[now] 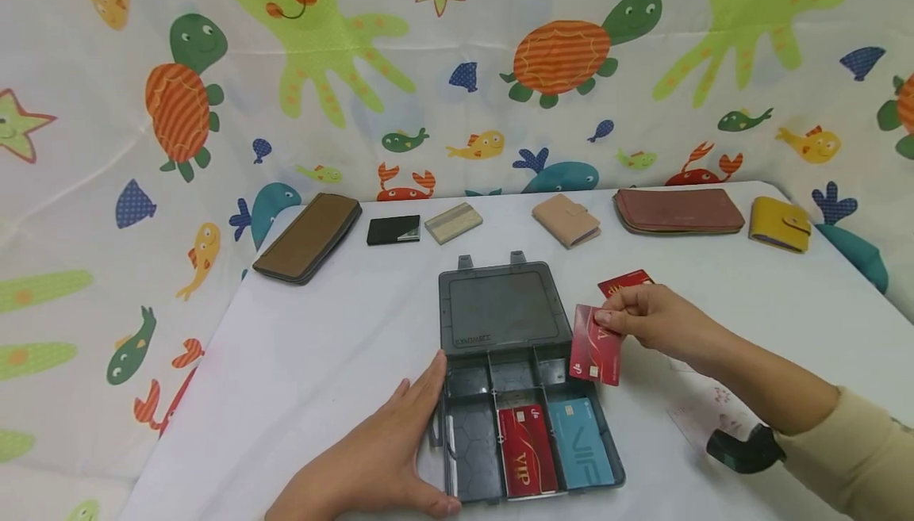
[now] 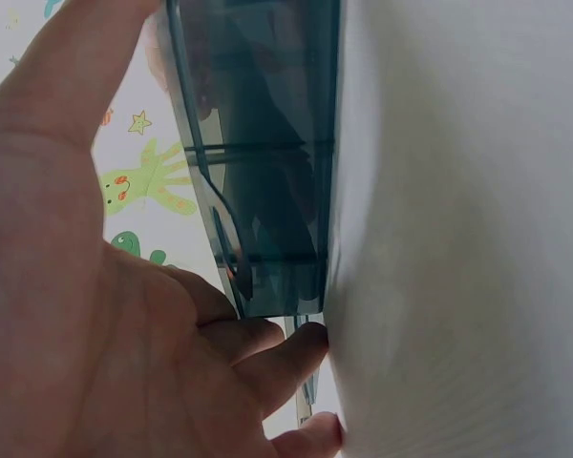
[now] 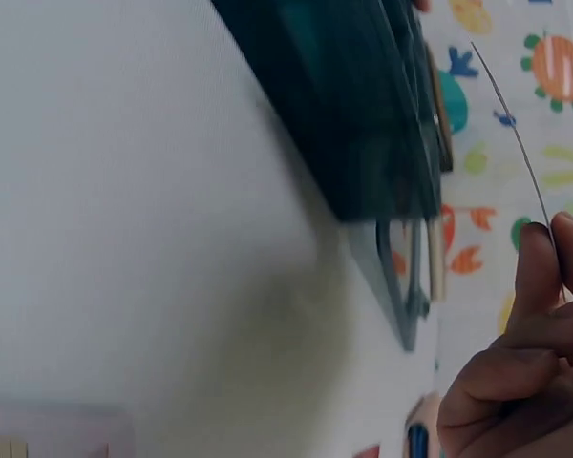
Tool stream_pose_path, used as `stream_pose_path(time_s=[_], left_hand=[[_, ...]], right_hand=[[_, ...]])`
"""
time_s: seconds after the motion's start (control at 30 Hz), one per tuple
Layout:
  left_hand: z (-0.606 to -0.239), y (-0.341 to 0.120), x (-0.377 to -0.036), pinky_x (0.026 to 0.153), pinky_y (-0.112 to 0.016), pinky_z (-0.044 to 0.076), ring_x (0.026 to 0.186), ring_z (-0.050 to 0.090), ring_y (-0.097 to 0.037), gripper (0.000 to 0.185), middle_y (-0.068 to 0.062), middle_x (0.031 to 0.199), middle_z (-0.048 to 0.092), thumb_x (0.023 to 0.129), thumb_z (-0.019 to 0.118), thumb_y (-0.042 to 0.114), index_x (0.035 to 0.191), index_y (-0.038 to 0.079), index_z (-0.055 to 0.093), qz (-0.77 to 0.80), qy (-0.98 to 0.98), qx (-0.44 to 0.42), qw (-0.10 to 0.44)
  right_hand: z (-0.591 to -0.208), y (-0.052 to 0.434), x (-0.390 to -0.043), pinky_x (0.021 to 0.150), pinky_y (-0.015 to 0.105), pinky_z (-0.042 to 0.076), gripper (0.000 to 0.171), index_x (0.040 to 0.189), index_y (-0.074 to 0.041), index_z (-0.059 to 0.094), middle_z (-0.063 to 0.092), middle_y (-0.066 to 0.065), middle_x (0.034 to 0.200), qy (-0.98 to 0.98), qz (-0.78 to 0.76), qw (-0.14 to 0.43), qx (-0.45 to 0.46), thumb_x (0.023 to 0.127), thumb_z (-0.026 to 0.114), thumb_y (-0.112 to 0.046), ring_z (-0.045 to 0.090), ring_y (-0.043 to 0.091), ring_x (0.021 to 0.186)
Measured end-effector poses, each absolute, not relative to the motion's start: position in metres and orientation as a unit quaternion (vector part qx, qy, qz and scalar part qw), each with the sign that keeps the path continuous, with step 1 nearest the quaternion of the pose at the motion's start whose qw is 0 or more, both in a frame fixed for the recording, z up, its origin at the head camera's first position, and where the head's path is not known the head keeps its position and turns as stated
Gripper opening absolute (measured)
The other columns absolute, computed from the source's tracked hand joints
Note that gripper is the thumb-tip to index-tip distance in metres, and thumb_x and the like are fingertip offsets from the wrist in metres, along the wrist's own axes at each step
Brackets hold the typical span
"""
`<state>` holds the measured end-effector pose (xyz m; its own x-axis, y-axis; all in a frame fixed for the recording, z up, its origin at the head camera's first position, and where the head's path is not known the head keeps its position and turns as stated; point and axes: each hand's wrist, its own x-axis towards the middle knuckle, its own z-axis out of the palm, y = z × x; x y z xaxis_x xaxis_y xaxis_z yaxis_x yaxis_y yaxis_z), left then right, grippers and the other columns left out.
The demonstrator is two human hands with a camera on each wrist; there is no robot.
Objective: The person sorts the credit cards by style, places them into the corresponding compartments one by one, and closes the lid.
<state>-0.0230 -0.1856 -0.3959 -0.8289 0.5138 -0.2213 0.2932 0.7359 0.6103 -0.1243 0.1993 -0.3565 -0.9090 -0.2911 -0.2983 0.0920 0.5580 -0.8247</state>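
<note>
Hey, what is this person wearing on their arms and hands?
Both hands are bare, without gloves or rings in view. The right hand comes from a cream long sleeve pushed back along the forearm, with a black device below that forearm. The left hand shows a bare wrist with no sleeve in view.

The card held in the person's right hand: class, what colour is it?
Red with gold markings; the card in the right hand shows best in the head view.

Red card [image 1: 595, 344] pinched in right hand [image 1: 653, 316], held tilted above the right edge of the grey compartment box [image 1: 524, 390]. Box open, lid laid flat behind. Front compartments hold a red VIP card [image 1: 527, 450] and blue VIP card [image 1: 583, 443] side by side. Left hand [image 1: 382, 457] rests against box's left side.
</note>
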Motion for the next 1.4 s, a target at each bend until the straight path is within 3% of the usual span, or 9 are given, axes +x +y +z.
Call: stream_pose_path(time_s=[0.3, 0.63, 0.77, 0.9, 1.2, 1.4], left_hand=[[-0.395, -0.186, -0.022, 0.122, -0.050, 0.008, 0.152, 0.020, -0.014, 0.150, 0.009, 0.169, 0.003, 0.054, 0.085, 0.076, 0.165, 0.025, 0.000, 0.285, 0.912, 0.223, 0.193], [-0.396, -0.186, -0.022, 0.120, -0.053, 0.012, 0.151, 0.025, -0.017, 0.144, 0.012, 0.168, 0.013, 0.055, 0.084, 0.075, 0.165, 0.030, 0.003, 0.295, 0.911, 0.211, 0.197], [-0.397, -0.187, -0.022, 0.120, -0.055, 0.013, 0.150, 0.027, -0.019, 0.143, 0.011, 0.168, 0.016, 0.055, 0.083, 0.075, 0.165, 0.030, 0.004, 0.299, 0.909, 0.214, 0.194], [-0.397, -0.187, -0.021, 0.120, -0.054, 0.012, 0.150, 0.027, -0.019, 0.144, 0.010, 0.168, 0.017, 0.055, 0.084, 0.075, 0.165, 0.028, 0.005, 0.299, 0.909, 0.215, 0.194], [-0.395, -0.186, -0.022, 0.121, -0.053, 0.009, 0.151, 0.023, -0.017, 0.144, 0.013, 0.168, 0.010, 0.055, 0.084, 0.075, 0.165, 0.029, 0.002, 0.293, 0.909, 0.219, 0.201], [-0.395, -0.187, -0.022, 0.121, -0.053, 0.010, 0.151, 0.023, -0.017, 0.145, 0.012, 0.169, 0.009, 0.056, 0.084, 0.075, 0.165, 0.027, 0.001, 0.293, 0.908, 0.222, 0.200]], right_hand=[[-0.350, 0.151, -0.102, 0.076, 0.040, 0.059, 0.026, 0.099, -0.005, 0.065, 0.072, 0.008, 0.090, 0.817, -0.510, 0.225, -0.147, 0.096, 0.072, -0.030, 0.066, 0.027, 0.088], [-0.348, 0.092, -0.080, 0.065, 0.044, 0.060, 0.022, 0.090, -0.010, 0.060, 0.070, 0.000, 0.078, 0.805, -0.485, 0.242, -0.241, 0.097, 0.072, -0.027, 0.067, 0.024, 0.075], [-0.355, 0.076, -0.079, 0.058, 0.037, 0.057, 0.023, 0.087, -0.011, 0.059, 0.067, -0.001, 0.072, 0.802, -0.469, 0.255, -0.267, 0.098, 0.071, -0.028, 0.066, 0.026, 0.067], [-0.357, 0.064, -0.075, 0.059, 0.031, 0.056, 0.024, 0.085, -0.014, 0.058, 0.065, -0.003, 0.068, 0.811, -0.447, 0.261, -0.274, 0.098, 0.071, -0.030, 0.066, 0.021, 0.066], [-0.357, 0.052, -0.063, 0.049, 0.025, 0.049, 0.029, 0.079, -0.023, 0.055, 0.055, -0.015, 0.061, 0.874, -0.308, 0.199, -0.317, 0.097, 0.070, -0.041, 0.056, 0.005, 0.056], [-0.361, 0.045, -0.058, 0.047, 0.021, 0.045, 0.028, 0.086, -0.022, 0.068, 0.054, -0.018, 0.059, 0.910, -0.150, 0.144, -0.359, 0.094, 0.071, -0.049, 0.049, -0.001, 0.052]])
